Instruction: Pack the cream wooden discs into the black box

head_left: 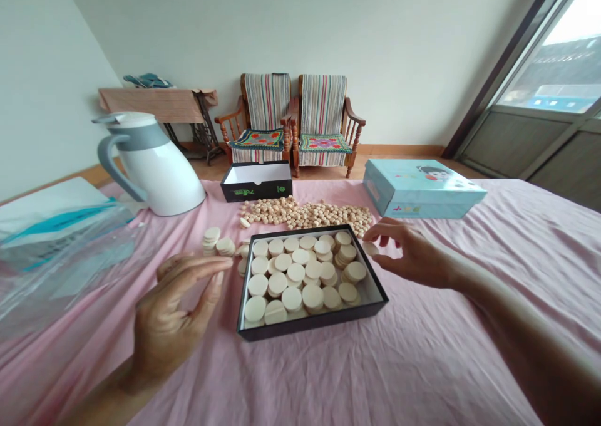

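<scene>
A shallow black-rimmed box [312, 327] with a white inside sits in front of me, filled with stacked pale round wooden discs [295, 272]. At its right edge, my right hand [413, 254] pinches one pale disc [370, 248] between thumb and fingers. My left hand [176, 310] hovers left of the box, its index finger and thumb stretched out and slightly apart with nothing visible between them. Just beyond those fingertips are loose discs against the box's left side, partly hidden. Small stacks of discs [225, 246] stand a little farther back.
Behind the box lies a long heap of small wooden pieces [305, 214]. An open black box [256, 189], a light blue box [425, 191] and a white-grey jug [162, 169] stand farther back. Clear plastic bags [61, 257] lie left on the pink cloth [422, 363].
</scene>
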`<state>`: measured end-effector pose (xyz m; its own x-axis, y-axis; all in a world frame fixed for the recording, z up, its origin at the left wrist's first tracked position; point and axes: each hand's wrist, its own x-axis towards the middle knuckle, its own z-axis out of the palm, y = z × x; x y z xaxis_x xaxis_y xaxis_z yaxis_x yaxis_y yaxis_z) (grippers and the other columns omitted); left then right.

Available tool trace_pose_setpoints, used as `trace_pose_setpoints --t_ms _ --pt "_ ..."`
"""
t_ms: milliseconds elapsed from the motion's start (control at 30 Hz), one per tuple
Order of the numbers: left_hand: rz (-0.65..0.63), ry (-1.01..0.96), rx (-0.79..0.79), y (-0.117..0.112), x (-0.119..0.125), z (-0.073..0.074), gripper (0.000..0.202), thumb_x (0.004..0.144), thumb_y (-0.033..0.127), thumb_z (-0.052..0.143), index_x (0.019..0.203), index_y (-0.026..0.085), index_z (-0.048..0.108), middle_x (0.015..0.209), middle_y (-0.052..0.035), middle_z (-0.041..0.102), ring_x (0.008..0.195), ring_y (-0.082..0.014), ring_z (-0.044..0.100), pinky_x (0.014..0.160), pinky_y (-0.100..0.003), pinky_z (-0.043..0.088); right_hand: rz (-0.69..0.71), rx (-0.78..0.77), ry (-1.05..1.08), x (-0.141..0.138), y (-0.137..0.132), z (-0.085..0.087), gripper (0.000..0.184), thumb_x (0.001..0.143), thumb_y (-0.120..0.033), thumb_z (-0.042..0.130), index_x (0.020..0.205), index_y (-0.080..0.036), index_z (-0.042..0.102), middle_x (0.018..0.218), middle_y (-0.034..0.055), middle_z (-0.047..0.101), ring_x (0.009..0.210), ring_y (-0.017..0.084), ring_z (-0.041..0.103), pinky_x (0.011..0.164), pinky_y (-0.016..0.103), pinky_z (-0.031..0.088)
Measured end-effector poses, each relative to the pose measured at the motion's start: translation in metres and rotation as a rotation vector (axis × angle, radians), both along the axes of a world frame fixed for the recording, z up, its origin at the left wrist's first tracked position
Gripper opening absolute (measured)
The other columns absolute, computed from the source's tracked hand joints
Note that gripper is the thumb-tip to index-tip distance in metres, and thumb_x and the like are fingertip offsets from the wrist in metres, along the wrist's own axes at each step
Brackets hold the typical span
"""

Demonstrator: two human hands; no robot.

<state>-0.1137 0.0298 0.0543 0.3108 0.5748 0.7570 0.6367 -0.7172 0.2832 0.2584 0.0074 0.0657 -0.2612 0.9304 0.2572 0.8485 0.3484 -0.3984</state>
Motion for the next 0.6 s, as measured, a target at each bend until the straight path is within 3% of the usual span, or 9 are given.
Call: trace_pose_setpoints --t_ms 100,167,333,467,600 --pt "0.057 -0.042 -0.004 0.002 -0.014 -0.013 0.031 0.076 0.007 0.059 0.097 0.03 0.063 0.091 0.003 0.068 0.087 -0.0186 0.063 0.083 -0.035 0.05 0.132 -0.032 -0.028 -0.026 -0.007 0.024 0.021 0.074 -0.021 0.062 0.094 -0.023 0.065 0.097 0.0049 0.06 0.088 0.018 0.055 0.079 0.031 0.044" --pt "0.067 -0.059 -0.002 0.004 -0.018 -0.018 0.032 0.075 0.007 0.06 0.096 0.03 0.063 0.092 0.0033 0.068 0.086 -0.0187 0.064 0.083 -0.035 0.05 0.22 -0.061 -0.08 -0.04 -0.008 0.031 0.022 0.071 -0.018 0.063 0.092 -0.023 0.066 0.1 0.0055 0.058 0.093 0.019 0.053 0.084 0.034 0.042" --pt "0.05 -0.052 -0.028 0.006 -0.018 -0.022 0.031 0.075 0.008 0.06 0.096 0.031 0.064 0.091 0.0032 0.068 0.087 -0.0198 0.064 0.083 -0.035 0.05 0.269 -0.122 -0.227 -0.055 -0.001 0.027 0.017 0.065 -0.016 0.065 0.08 -0.021 0.067 0.092 0.0053 0.059 0.093 0.023 0.05 0.09 0.042 0.036" --pt "0.045 -0.051 -0.018 0.005 -0.02 -0.021 0.032 0.075 0.007 0.06 0.096 0.03 0.064 0.09 0.0033 0.068 0.086 -0.0189 0.064 0.082 -0.034 0.049 0.286 -0.132 -0.265 -0.057 0.006 0.023 0.01 0.067 -0.012 0.059 0.069 -0.02 0.064 0.083 0.0044 0.059 0.087 0.021 0.05 0.086 0.038 0.038" --pt "0.051 -0.045 -0.038 0.006 -0.023 -0.021 0.032 0.075 0.007 0.06 0.096 0.03 0.064 0.092 0.0038 0.067 0.086 -0.0183 0.063 0.084 -0.034 0.049 0.278 -0.098 -0.179 -0.054 0.008 0.029 0.016 0.069 -0.008 0.056 0.073 -0.02 0.065 0.084 0.0037 0.062 0.087 0.019 0.053 0.083 0.034 0.04"
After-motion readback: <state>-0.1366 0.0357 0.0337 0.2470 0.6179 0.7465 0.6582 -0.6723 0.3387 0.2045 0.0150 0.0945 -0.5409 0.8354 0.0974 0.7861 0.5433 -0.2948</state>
